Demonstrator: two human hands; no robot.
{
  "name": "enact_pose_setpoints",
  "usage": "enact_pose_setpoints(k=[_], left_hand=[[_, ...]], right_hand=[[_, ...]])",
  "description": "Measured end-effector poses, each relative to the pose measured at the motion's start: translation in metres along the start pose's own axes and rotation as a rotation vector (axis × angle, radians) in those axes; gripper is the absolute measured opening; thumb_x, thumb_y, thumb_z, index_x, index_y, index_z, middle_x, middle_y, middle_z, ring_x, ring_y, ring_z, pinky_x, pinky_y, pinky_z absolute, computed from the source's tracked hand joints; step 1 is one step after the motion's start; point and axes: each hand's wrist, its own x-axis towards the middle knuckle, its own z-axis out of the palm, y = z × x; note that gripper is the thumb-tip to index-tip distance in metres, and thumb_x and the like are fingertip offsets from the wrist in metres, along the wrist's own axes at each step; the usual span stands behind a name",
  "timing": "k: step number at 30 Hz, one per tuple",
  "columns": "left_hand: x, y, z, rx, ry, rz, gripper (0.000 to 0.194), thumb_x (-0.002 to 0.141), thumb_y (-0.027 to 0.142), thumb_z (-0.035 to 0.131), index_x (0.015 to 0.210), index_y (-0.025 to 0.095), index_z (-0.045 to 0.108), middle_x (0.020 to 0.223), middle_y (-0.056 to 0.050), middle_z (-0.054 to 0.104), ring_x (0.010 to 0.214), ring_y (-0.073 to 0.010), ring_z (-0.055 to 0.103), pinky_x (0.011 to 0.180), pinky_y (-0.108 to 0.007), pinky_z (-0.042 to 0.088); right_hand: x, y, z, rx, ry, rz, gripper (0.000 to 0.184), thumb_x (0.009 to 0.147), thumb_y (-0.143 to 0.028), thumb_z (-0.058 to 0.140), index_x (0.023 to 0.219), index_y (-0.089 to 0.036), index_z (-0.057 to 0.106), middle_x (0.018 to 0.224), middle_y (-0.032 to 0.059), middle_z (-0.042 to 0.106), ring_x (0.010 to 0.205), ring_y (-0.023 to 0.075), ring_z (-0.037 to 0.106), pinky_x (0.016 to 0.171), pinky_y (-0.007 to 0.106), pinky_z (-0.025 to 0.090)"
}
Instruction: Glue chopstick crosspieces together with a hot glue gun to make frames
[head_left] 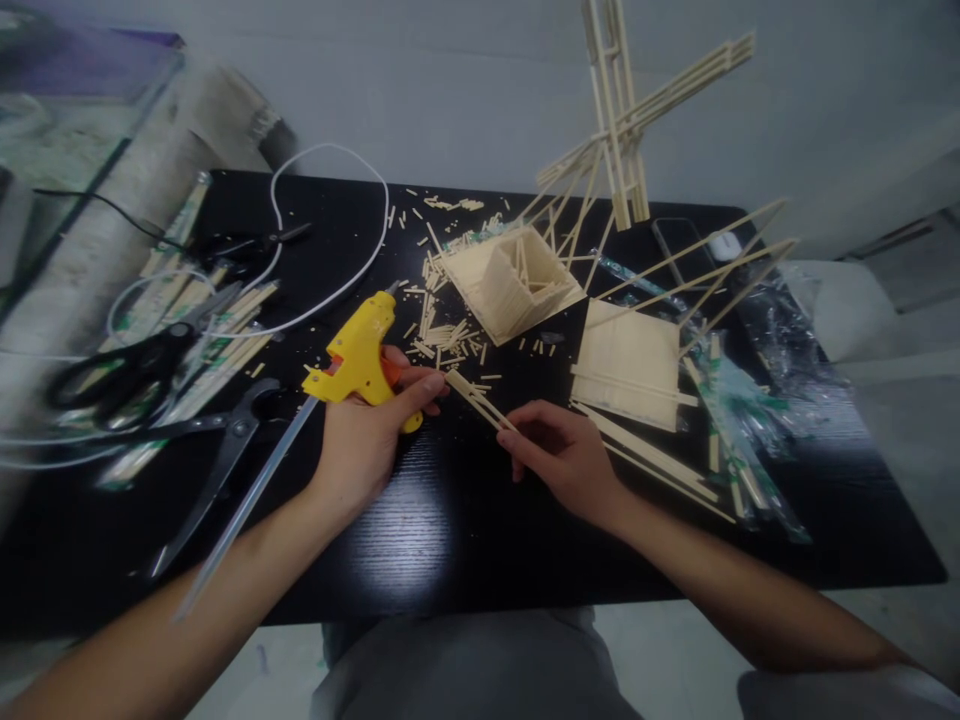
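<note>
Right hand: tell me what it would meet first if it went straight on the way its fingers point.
Past the thin sticks it holds, the right hand would probably meet the left hand first; depth is unclear, so it might pass slightly above or below.

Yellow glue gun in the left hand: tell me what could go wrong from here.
The left hand grips the yellow glue gun while its fingertips are also at the end of the wooden sticks, so its grip might loosen. The long glue stick juts back over the left forearm and might snag. Cut wood pieces lie scattered near the nozzle and could stick to drips.
</note>
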Motion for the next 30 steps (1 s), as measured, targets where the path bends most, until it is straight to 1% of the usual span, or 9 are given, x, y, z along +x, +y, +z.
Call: enact_pose_setpoints(k=[9,15,23,26,30], left_hand=[[0.0005,0.0009,0.0009,0.007,0.021,0.021,0.048,0.065,0.026,0.098,0.096,0.022,0.062,0.077,0.001,0.078,0.071,-0.0190,0.075,0.062,-0.028,0.061],[-0.0001,0.0015,0.0000,0.008,0.014,0.009,0.050,0.065,0.024,0.098,0.097,0.021,0.061,0.079,0.000,0.079,0.069,-0.0162,0.073,0.063,-0.026,0.060],[-0.0001,0.0008,-0.0003,0.031,0.016,0.012,0.051,0.065,0.026,0.099,0.098,0.021,0.061,0.080,0.001,0.079,0.067,-0.0155,0.071,0.064,-0.028,0.060],[-0.0002,0.0017,0.0000,0.043,0.020,0.015,0.049,0.064,0.025,0.098,0.097,0.021,0.061,0.078,0.001,0.078,0.066,-0.0161,0.070,0.063,-0.028,0.061],[-0.0008,0.0019,-0.0002,0.077,0.013,0.040,0.046,0.067,0.024,0.097,0.096,0.022,0.061,0.078,0.002,0.077,0.064,-0.0140,0.067,0.061,-0.026,0.059]], right_hand=[[0.0003,-0.0017,0.0002,-0.020,0.032,-0.007,0.017,0.089,-0.034,0.082,0.087,-0.021,0.073,0.064,-0.0052,0.067,0.048,0.0094,0.062,0.048,0.020,0.052],[0.0006,-0.0022,0.0005,-0.053,0.041,-0.017,0.016,0.089,-0.034,0.083,0.085,-0.021,0.074,0.063,-0.0048,0.068,0.047,0.0094,0.063,0.048,0.019,0.052],[0.0003,-0.0006,0.0001,-0.103,0.056,-0.034,0.016,0.087,-0.034,0.083,0.085,-0.021,0.075,0.064,-0.0039,0.069,0.048,0.0097,0.064,0.046,0.019,0.050],[-0.0002,-0.0011,0.0001,-0.108,0.061,-0.033,0.017,0.087,-0.036,0.083,0.085,-0.021,0.075,0.063,-0.0038,0.068,0.047,0.0101,0.063,0.046,0.020,0.050],[-0.0006,-0.0027,0.0000,-0.123,0.062,-0.019,0.019,0.088,-0.038,0.083,0.084,-0.021,0.075,0.064,-0.0034,0.068,0.048,0.0106,0.064,0.048,0.021,0.051]])
